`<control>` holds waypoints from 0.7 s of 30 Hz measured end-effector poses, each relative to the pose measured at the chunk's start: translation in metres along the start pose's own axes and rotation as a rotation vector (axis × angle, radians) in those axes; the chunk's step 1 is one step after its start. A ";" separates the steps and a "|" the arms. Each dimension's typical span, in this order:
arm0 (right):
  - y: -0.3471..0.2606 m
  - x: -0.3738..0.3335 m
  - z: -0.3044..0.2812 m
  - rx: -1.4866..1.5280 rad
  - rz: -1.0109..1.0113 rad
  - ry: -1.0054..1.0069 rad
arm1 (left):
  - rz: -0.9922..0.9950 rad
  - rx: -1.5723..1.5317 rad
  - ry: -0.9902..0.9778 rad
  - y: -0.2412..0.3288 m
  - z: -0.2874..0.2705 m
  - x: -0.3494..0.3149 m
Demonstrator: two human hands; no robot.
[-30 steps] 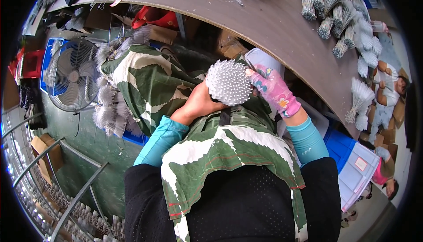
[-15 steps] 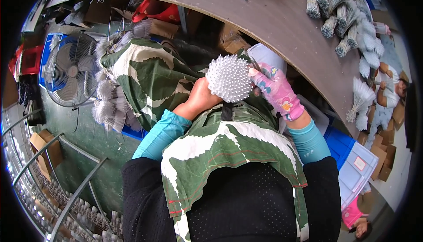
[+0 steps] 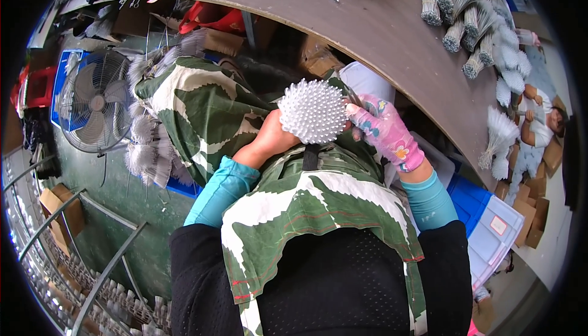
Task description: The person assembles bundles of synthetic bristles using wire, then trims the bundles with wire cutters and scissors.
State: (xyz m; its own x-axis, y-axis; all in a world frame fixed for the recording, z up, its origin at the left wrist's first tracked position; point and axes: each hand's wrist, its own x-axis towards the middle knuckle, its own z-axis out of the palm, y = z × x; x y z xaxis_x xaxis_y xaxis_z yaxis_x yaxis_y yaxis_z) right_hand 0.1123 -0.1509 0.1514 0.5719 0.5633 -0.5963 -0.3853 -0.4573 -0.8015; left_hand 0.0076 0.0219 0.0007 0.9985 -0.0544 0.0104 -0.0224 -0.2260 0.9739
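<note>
White bead-tipped bundle [image 3: 313, 111], domed side up, is held off the bench [image 3: 373, 30], over the camouflage apron [image 3: 334, 184], near the bench's front edge. Looks light, bristles probably springy, beads likely slick; best hold seems low round the side, clear of the tips, which could bend. Left hand [image 3: 273, 133], bare, cups the left and lower side, fingers curled round it, ends hidden. Right hand [image 3: 387, 131], gloved pink floral, sits at the right rim: thumb and finger near together, can't tell what's pinched. Blue-sleeved forearms [image 3: 225, 190] angle inward.
</note>
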 end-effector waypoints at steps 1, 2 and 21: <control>0.002 -0.001 0.001 0.001 0.001 0.005 | 0.014 0.100 -0.084 -0.001 -0.001 0.000; 0.005 -0.001 0.002 -0.009 -0.012 0.011 | 0.052 0.150 -0.072 -0.002 0.000 0.000; -0.007 -0.024 -0.016 -0.033 0.011 -0.112 | -0.250 -0.750 0.056 0.006 0.007 -0.012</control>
State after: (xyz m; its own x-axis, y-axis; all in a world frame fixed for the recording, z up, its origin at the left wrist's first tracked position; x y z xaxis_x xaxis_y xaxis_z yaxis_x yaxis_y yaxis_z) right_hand 0.1134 -0.1722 0.1720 0.4826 0.6310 -0.6074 -0.3656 -0.4851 -0.7944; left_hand -0.0050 0.0142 0.0049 0.9709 -0.0351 -0.2367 0.2230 0.4917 0.8417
